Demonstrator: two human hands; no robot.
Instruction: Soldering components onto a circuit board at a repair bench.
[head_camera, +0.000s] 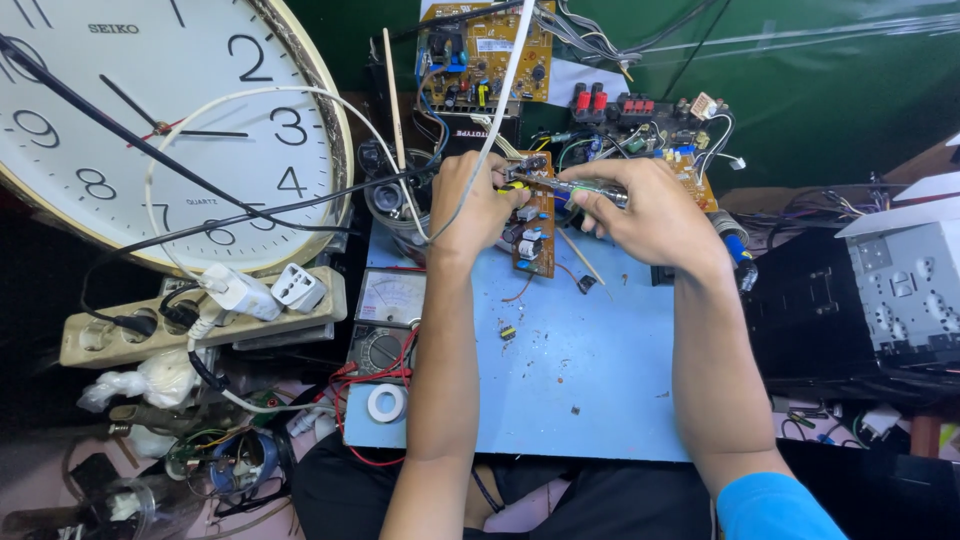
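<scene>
From the head camera, the left hand grips the edge of a small brown circuit board, fingers curled around it. The right hand pinches a slim metal tool, its tip just beside the left fingertips, above the smooth blue board.

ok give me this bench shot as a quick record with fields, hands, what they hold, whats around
left hand: grips the small brown circuit board, tilted up over the light blue work mat
right hand: holds a slim metal-tipped tool, tip at the board's top edge
left of mat: grey dial multimeter, white tape roll, beige power strip, large round white wall clock
behind: bigger brown circuit boards with wires
right: grey metal chassis
</scene>
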